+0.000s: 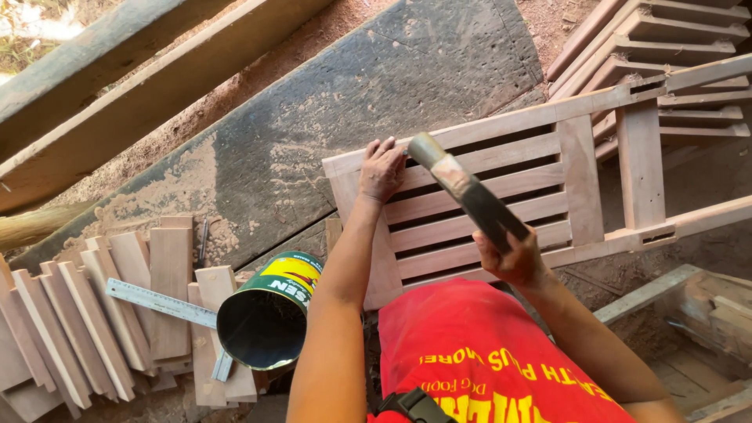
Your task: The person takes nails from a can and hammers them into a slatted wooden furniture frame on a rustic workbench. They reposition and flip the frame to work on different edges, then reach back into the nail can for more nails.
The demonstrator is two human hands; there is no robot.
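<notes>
Head view: left hand point(381, 168) lies flat, fingers spread, on top corner of slatted wood frame point(478, 207) w/ the frame on the dark bench point(329, 117), prob. to steady it, while right hand point(513, 258) is clenched round a hammer point(466, 192) raised over the slats.

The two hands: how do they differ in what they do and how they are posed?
The left hand lies open, fingers spread, on the top rail of the slatted wooden frame; the right hand is closed around the handle of a hammer. The left hand touches the frame; the right hand is raised above it. Both are bare.
</notes>
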